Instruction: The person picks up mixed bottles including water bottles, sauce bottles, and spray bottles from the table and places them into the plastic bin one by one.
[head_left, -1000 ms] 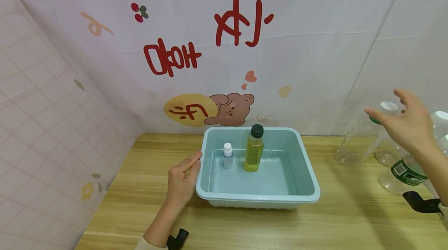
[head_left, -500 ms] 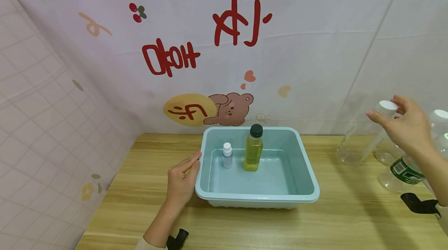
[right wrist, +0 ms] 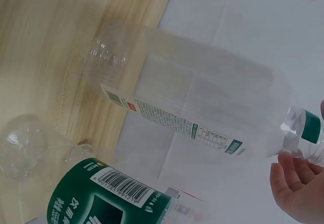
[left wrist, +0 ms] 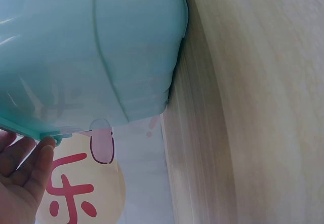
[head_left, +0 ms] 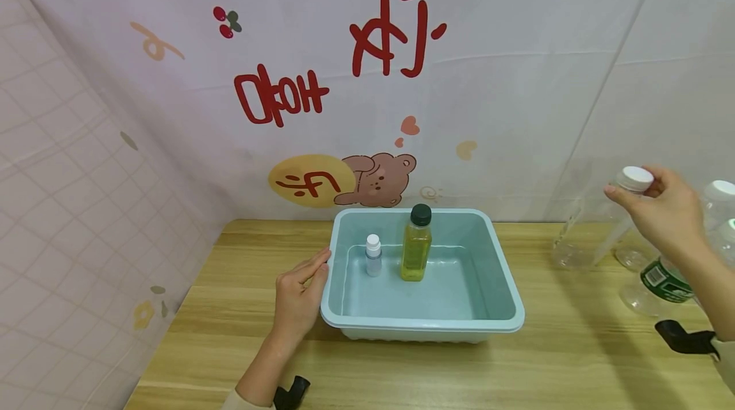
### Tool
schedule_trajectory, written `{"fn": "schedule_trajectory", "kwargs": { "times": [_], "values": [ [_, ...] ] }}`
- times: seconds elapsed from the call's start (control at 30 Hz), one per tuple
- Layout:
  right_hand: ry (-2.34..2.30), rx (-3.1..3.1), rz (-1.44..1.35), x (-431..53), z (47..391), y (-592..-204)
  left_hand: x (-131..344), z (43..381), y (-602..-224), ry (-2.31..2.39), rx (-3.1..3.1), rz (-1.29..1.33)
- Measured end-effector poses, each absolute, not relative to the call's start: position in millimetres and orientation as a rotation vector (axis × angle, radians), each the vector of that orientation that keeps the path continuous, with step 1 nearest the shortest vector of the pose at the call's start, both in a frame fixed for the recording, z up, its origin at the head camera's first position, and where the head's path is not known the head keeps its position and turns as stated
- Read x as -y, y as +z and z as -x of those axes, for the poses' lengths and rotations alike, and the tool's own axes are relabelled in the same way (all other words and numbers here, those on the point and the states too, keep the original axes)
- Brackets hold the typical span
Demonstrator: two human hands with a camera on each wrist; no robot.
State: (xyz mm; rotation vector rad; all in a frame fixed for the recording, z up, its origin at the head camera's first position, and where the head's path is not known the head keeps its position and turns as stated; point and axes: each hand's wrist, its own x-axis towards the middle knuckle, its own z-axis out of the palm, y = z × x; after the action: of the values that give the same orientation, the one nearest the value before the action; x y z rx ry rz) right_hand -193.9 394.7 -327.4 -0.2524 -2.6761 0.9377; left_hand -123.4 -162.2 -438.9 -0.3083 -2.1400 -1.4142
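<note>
My left hand [head_left: 301, 292] holds the left rim of a pale blue plastic basin [head_left: 425, 324]; the left wrist view has the fingertips [left wrist: 44, 153] at its lip. Inside the basin stand a small white-capped bottle [head_left: 374, 257] and a dark-capped bottle of yellow-green liquid [head_left: 416, 250]. At the far right, my right hand [head_left: 672, 209] grips the neck of a tall clear plastic bottle [right wrist: 202, 87] just below its white cap [head_left: 637, 176]. That bottle stands upright, its base at the table.
Several other clear bottles stand at the right, one with a green label [head_left: 663, 279] close beside the right forearm. A wooden table [head_left: 241, 359] bears everything. Behind it hangs a white printed cloth [head_left: 517, 110].
My right hand, spread wide around the bottle's top a second ago, has closed its fingers and thumb around the neck. The left hand and basin have stayed in place.
</note>
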Motion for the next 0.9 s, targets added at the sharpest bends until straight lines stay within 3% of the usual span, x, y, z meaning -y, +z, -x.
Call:
{"fn": "schedule_trajectory", "kwargs": {
  "times": [0.9],
  "values": [
    [1.089, 2.652, 0.332, -397.0, 189.4, -328.8, 161.5, 122.1, -443.0, -1.397, 2.131, 0.321]
  ]
}}
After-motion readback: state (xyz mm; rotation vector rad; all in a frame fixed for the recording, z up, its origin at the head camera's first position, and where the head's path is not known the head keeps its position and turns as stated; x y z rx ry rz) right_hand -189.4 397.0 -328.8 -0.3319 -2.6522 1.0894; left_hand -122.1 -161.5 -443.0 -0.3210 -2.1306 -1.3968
